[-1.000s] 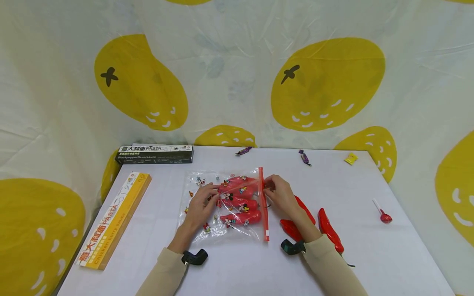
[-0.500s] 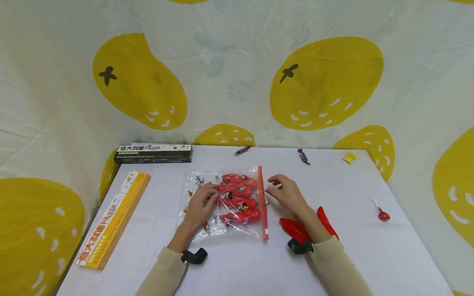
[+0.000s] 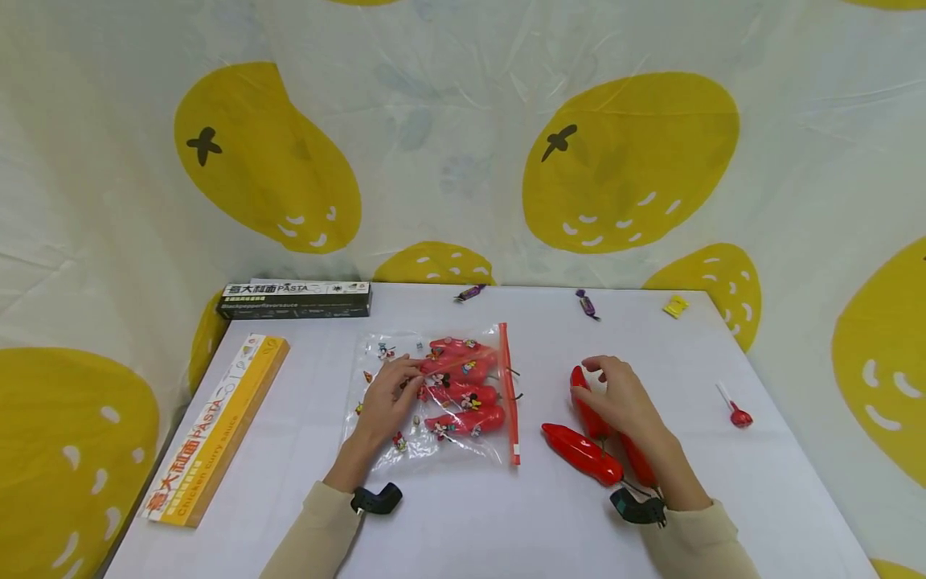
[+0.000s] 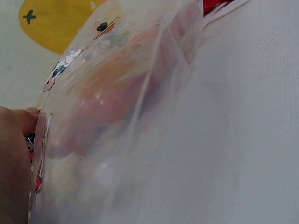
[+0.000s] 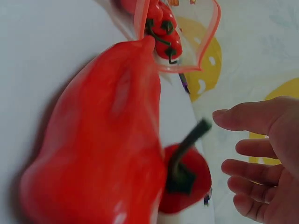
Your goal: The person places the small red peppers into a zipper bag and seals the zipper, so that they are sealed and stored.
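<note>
A clear zip bag (image 3: pixel 394 466) with cartoon prints and a red slider edge lies mid-table, several red chili peppers (image 3: pixel 466 420) inside it. My left hand (image 3: pixel 387 398) pinches its upper film, which stands raised in the left wrist view. Two stems poke out past the red edge, and the bag mouth gapes in the right wrist view. Over the loose peppers hovers my right hand (image 3: pixel 625 402), thumb and fingers apart, holding nothing. Nearest it is an upright-lying pepper (image 3: pixel 589 414); a second pepper (image 3: pixel 582 454) lies in front, and a third pepper (image 3: pixel 638 462) is partly under the wrist.
A black pasta box (image 3: pixel 297 301) lies at the back left, a yellow pasta box (image 3: pixel 217 434) along the left edge. Purple candies (image 3: pixel 587 305) and a yellow candy (image 3: pixel 676 306) lie along the back. A red lollipop (image 3: pixel 739 415) is at the right.
My right hand has left a pepper at the bag's mouth and moved right and back toward the loose peppers. The left hand stays on the bag.
</note>
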`<move>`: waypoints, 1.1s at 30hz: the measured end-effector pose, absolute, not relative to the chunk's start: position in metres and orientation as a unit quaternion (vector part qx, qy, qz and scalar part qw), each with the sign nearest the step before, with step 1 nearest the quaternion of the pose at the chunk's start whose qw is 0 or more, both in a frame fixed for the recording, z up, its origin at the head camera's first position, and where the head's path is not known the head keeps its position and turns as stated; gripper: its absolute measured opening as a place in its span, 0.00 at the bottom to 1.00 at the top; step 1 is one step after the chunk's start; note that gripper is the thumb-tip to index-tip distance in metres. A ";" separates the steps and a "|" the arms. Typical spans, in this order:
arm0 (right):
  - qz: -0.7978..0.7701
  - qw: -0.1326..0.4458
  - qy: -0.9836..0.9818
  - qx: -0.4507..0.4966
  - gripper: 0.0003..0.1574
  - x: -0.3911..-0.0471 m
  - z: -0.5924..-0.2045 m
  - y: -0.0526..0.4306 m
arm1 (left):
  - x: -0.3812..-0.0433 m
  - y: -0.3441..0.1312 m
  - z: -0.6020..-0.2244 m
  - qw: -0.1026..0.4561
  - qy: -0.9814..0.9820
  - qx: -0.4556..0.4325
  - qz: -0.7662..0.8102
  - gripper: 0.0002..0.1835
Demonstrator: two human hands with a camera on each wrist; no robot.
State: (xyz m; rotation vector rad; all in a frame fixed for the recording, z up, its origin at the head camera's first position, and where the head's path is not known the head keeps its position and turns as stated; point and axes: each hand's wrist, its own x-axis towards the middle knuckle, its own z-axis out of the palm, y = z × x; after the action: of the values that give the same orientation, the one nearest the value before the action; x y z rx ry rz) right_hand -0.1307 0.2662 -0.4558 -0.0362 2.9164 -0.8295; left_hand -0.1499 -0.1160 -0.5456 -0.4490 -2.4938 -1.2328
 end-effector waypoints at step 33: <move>-0.274 0.028 0.957 -0.094 0.34 -0.104 -0.458 0.271 | -0.151 -0.116 -0.547 0.162 -0.873 -0.156 -0.433 0.08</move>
State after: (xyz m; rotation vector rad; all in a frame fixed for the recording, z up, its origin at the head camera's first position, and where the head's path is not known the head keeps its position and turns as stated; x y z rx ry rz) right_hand -0.1035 0.2712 -0.4583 -0.2912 2.9523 -0.8461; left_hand -0.1507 -0.1164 -0.5468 -0.4440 -2.4920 -1.2348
